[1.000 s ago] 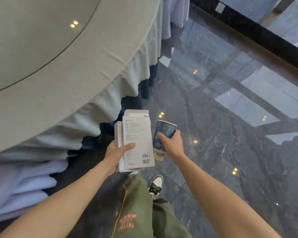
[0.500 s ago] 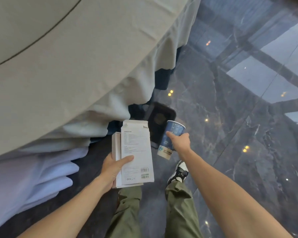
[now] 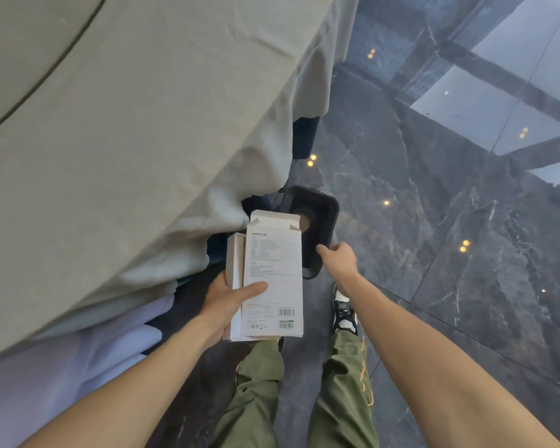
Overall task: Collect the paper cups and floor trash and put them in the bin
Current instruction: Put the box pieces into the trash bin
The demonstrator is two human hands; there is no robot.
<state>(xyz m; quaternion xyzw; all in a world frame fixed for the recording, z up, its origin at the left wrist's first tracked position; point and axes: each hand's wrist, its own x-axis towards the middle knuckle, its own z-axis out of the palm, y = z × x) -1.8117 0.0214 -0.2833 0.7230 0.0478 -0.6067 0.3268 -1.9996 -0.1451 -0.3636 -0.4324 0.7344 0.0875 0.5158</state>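
Observation:
My left hand (image 3: pixel 227 302) grips two flat white cardboard boxes (image 3: pixel 272 279), held upright in front of me. Just beyond them a dark, rounded-square bin (image 3: pixel 332 205) stands on the floor against the tablecloth. The boxes hide its near-left part. A brownish round shape (image 3: pixel 305 224) shows deep inside the bin. My right hand (image 3: pixel 338 260) hovers at the bin's near rim with the thumb out and the fingers loosely curled. No paper cup is in it or anywhere in sight.
A large round table with a grey-green cloth (image 3: pixel 143 124) fills the left, hanging to the floor beside the bin. Pale lilac fabric (image 3: pixel 62 367) lies at lower left. Glossy dark marble floor (image 3: pixel 434 253) stretches right. My legs and a shoe (image 3: pixel 345 315) are below.
My right hand carried the blue paper cup to the bin and no longer holds it. The bin has come closer. My left hand still grips the boxes.

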